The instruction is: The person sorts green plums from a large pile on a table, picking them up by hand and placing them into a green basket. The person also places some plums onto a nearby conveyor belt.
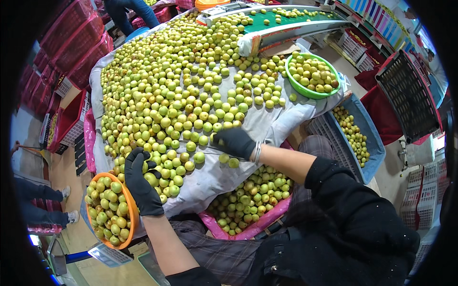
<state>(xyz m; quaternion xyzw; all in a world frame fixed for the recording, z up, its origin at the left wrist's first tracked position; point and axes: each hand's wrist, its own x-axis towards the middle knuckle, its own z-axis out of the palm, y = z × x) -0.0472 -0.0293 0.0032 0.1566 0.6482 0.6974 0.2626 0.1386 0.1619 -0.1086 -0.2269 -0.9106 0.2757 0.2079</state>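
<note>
Many round yellow-green fruits (154, 103), which look like jujubes, lie over a grey cloth (261, 125) on the sorting table. My left hand (143, 186), in a black glove, curls around fruit at the near left edge of the heap. Close beside it stands an orange basin (134, 214) full of the same fruit. My right hand (236, 143), also black-gloved and slightly blurred, reaches palm down at the heap's near edge. A fruit shows by its fingertips, but whether it is gripped is unclear. Below the cloth's edge is a pink-lined crate (247, 234) holding fruit.
A green basin (311, 94) of fruit sits at the table's right corner, near a green conveyor belt (264, 21). To my right is a blue-lined crate (374, 153) with fruit. Red-wrapped crates (77, 39) are stacked at left. A person's legs (43, 203) show at left.
</note>
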